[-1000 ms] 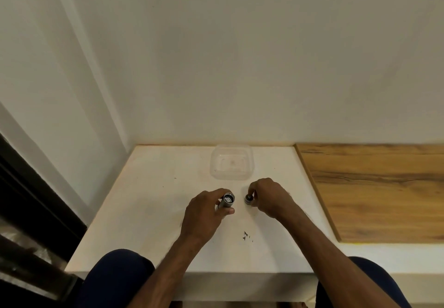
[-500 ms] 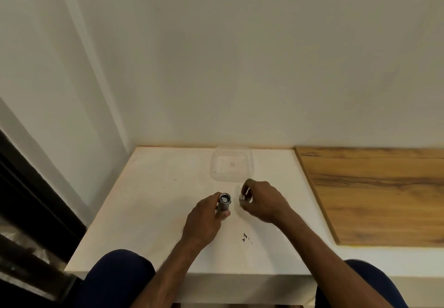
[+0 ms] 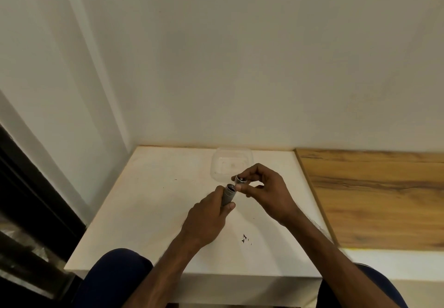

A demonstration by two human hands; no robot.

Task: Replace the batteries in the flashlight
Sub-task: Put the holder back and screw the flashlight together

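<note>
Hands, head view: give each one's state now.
Left hand: grips the grey flashlight body, open end up.
Right hand: pinches a small cylindrical part; battery or cap, cannot tell.

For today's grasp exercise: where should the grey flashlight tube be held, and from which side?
Probably round its lower barrel, from the left, as the left hand does. The flashlight tube stands tilted with its open end up, where the right hand holds a small part, so that end should stay free.
</note>
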